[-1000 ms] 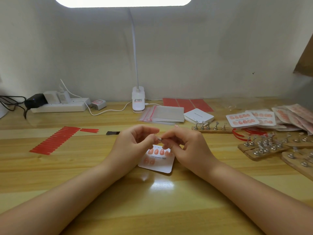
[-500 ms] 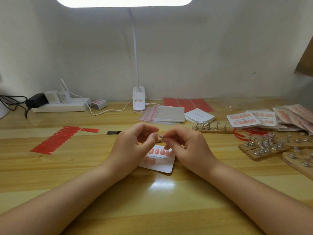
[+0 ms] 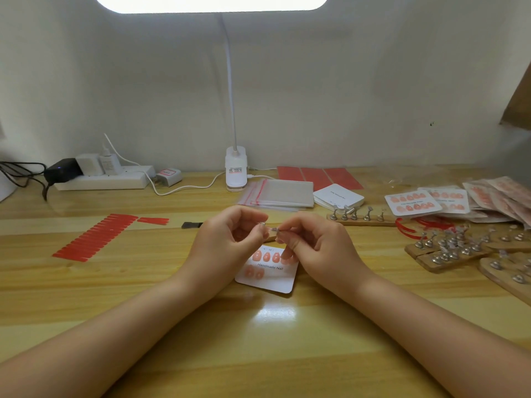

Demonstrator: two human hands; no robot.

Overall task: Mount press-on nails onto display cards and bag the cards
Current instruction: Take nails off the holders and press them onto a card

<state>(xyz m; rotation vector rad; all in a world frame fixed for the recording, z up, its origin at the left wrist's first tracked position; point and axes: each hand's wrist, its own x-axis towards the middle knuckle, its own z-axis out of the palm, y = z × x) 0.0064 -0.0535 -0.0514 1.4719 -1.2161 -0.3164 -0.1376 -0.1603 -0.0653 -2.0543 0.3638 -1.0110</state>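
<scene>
Both hands raised just above display card (image 3: pixel 268 275) at table (image 3: pixel 258 340) centre; left hand (image 3: pixel 227 242) fingers curled, thumb and forefinger pinching small silvery piece; right hand (image 3: pixel 313 245) fingers curled, pinching small item (image 3: pixel 273 229) at fingertips, nail or holder, cannot tell; fingertips of both hands nearly meeting; card lies flat, partly under hands, several pink nails (image 3: pixel 265 257) mounted; clear bags (image 3: pixel 283 193) behind, near lamp base (image 3: pixel 236 172); finished cards (image 3: pixel 412 202) far right; wooden nail stands (image 3: pixel 448 251) right.

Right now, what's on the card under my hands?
The card holds orange nails above the "Handmade Nail" print and two below. The right hand covers the row's end.
</scene>
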